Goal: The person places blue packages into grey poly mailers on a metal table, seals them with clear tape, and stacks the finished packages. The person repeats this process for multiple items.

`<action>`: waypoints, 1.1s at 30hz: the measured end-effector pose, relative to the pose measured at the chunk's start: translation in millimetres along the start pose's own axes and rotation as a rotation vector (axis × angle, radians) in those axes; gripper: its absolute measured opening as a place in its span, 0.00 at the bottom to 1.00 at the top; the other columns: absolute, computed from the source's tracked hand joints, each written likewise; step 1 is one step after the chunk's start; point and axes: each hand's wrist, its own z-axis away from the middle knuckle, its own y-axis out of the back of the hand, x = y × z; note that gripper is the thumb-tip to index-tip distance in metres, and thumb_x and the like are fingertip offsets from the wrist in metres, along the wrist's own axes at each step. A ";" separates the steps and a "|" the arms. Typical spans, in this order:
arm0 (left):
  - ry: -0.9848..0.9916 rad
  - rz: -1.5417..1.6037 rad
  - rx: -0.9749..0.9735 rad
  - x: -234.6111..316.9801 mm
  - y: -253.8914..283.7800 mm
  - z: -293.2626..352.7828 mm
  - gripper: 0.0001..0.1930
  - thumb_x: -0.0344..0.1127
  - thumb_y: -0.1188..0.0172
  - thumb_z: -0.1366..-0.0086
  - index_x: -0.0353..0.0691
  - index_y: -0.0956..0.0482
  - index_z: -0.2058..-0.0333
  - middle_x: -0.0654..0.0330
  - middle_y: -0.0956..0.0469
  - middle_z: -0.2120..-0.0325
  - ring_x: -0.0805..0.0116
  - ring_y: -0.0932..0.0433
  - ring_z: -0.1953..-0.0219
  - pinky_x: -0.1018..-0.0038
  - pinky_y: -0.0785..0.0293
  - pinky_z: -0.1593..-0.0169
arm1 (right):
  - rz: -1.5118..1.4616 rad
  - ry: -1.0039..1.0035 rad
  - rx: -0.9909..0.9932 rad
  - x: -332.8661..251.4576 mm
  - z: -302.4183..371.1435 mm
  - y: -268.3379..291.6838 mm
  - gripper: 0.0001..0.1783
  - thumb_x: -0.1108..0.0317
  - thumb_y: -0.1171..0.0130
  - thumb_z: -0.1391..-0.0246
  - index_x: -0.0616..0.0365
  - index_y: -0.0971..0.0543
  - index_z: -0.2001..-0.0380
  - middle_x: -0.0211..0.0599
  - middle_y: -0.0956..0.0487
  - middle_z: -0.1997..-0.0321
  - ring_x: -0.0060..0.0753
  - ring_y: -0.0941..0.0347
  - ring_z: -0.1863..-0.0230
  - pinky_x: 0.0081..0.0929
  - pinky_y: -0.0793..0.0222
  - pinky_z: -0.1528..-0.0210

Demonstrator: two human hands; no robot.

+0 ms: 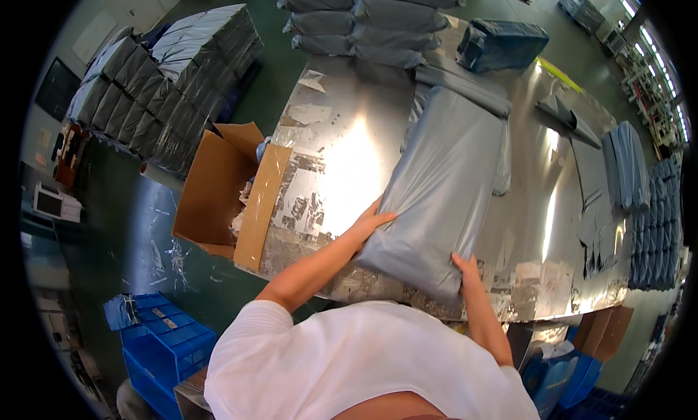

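Note:
A long, bulging package in a grey plastic bag (436,195) lies lengthwise in front of me on a metal-topped table (342,144). Its near end reaches the table's front edge, by my body. My left hand (372,222) grips its left side, thumb on top. At the near right corner my right hand (466,269) holds it with the thumb over the plastic; the other fingers are mostly hidden underneath. Flat grey plastic bags (465,89) lie at the package's far end and partly under its right side.
Grey packages (363,20) are stacked at the table's far side, beside a blue-wrapped bundle (502,43). More grey bags (627,166) lie right. An open cardboard box (211,187) adjoins the left edge. Blue crates (163,340) stand lower left; a wrapped pallet stack (167,78) stands beyond.

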 end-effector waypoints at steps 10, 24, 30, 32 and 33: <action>-0.366 0.044 0.258 99.4 115.8 77.5 0.32 0.36 0.43 0.47 0.35 0.43 0.44 0.53 0.35 0.50 0.63 0.35 0.49 0.71 0.40 0.46 | 0.172 0.102 -0.307 -27.0 -68.4 -172.2 0.40 0.68 0.43 0.53 0.60 0.52 0.41 0.45 0.37 0.47 0.37 0.41 0.45 0.33 0.43 0.45; -0.783 -1.408 -0.054 88.3 -7.2 -123.5 0.22 0.33 0.42 0.54 0.37 0.27 0.57 0.49 0.35 0.50 0.51 0.40 0.46 0.62 0.42 0.44 | 0.730 0.301 -0.107 11.8 -129.6 -41.9 0.16 0.67 0.50 0.47 0.63 0.29 0.56 0.38 0.24 0.61 0.26 0.29 0.63 0.23 0.33 0.60; -0.594 -2.211 -0.197 18.6 -99.3 -245.6 0.35 0.35 0.38 0.58 0.41 0.38 0.47 0.40 0.40 0.49 0.43 0.42 0.45 0.53 0.38 0.49 | 0.625 0.225 0.148 19.2 -9.0 37.8 0.13 0.72 0.51 0.47 0.63 0.28 0.58 0.36 0.24 0.63 0.21 0.29 0.64 0.18 0.34 0.60; -0.497 -2.374 -0.155 8.3 -111.9 -266.8 0.34 0.36 0.40 0.55 0.42 0.39 0.46 0.38 0.40 0.49 0.39 0.41 0.46 0.52 0.34 0.53 | 0.435 0.199 0.243 32.3 16.2 55.6 0.12 0.74 0.51 0.47 0.63 0.28 0.59 0.35 0.24 0.62 0.22 0.29 0.63 0.18 0.34 0.59; -0.579 -2.370 -0.111 -0.6 -113.9 -278.8 0.31 0.35 0.42 0.53 0.41 0.38 0.48 0.38 0.39 0.50 0.37 0.39 0.49 0.52 0.32 0.55 | 0.409 0.201 0.280 37.1 23.2 66.9 0.12 0.73 0.51 0.48 0.63 0.28 0.59 0.37 0.24 0.62 0.22 0.28 0.62 0.18 0.34 0.59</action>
